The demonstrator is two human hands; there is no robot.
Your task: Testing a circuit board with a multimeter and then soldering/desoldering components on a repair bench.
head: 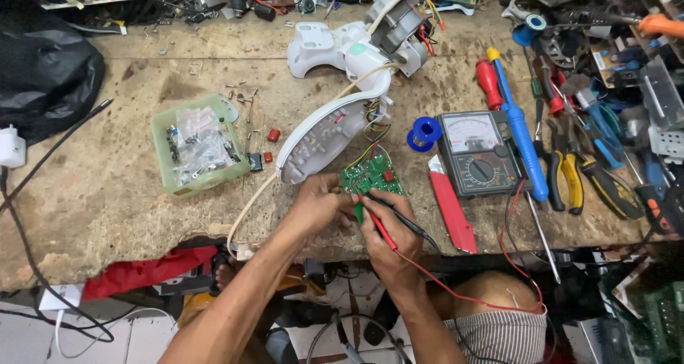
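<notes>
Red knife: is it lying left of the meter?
Yes, the red knife lies on the bench just left of the meter.

Repair workshop, multimeter (478, 152), scattered pliers (566, 173)

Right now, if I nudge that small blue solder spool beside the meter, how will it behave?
The small blue solder spool probably rolls readily: it seems to lie on its round side. It looks light and rigid, so it may skid against the grey analogue multimeter.

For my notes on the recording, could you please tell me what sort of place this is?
Most likely an electronics repair workbench: an analog multimeter sits on the worn wooden bench, the right hand holds two test probes against a green circuit board, and pliers lie nearby.
</notes>
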